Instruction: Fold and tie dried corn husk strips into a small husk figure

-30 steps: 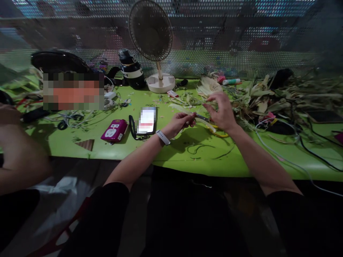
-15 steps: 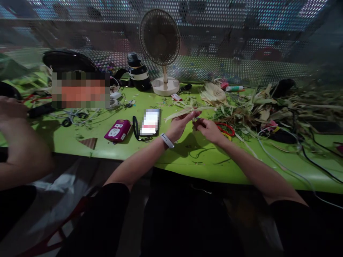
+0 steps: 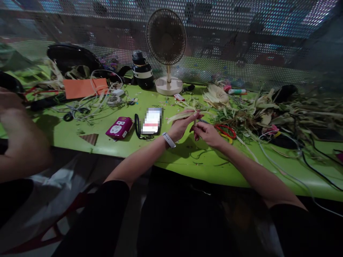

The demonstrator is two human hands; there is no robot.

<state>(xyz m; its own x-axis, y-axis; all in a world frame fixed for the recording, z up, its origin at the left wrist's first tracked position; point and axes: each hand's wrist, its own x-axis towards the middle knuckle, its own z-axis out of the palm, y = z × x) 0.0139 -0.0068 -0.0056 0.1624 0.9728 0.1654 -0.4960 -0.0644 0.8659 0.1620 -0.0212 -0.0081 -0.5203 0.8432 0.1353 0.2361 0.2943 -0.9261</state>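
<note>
Pale corn husk strips stick out to the left and right of my left hand, which pinches them near their middle. My right hand is closed on the lower end of the husk, just right of and below my left hand. Both hands are raised a little over the green table. A phone with a black strap lies left of my left hand. Red and yellow loops are beside my right hand.
A fan and a dark bottle stand behind. Husks and greenery heap at the right, with cables. A magenta power strip and orange paper lie left. Another person's arm is at the far left.
My right hand has shifted slightly down at the husk, and a pale piece now shows upright between my hands. The camera view has shifted slightly.
</note>
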